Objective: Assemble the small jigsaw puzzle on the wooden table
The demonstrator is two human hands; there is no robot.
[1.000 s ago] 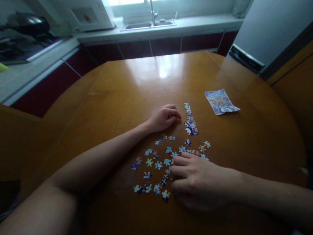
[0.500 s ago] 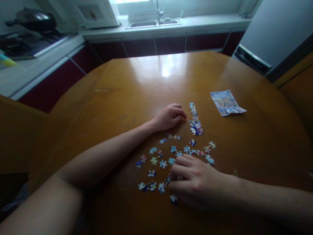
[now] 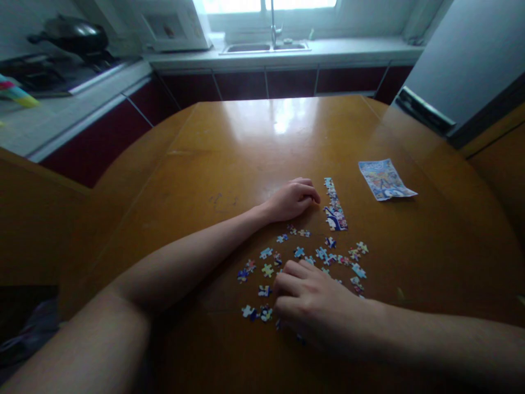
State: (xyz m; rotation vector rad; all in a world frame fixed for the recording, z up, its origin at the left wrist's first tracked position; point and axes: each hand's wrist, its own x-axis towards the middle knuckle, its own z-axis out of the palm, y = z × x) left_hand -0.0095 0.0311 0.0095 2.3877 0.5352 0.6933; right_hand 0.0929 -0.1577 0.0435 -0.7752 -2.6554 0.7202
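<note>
My left hand rests on the table with its fingers curled in; nothing shows in it. Just to its right lies a joined strip of jigsaw puzzle, several pieces long. Nearer to me, my right hand is palm down over the loose puzzle pieces, fingers bent and pressed together. Its fingertips are hidden, so whatever they hold cannot be made out. Around it lie several loose pieces, among them a yellow-green puzzle piece, a light blue puzzle piece and a dark blue puzzle piece.
A crumpled picture sheet lies right of the strip on the wooden table. Beyond the table are a counter with a sink, a microwave, a stove with a black pan and a fridge.
My right hand has shifted left over the loose pieces, uncovering some at its right and covering others at its left. My left hand stays beside the strip. The view has tilted slightly up.
</note>
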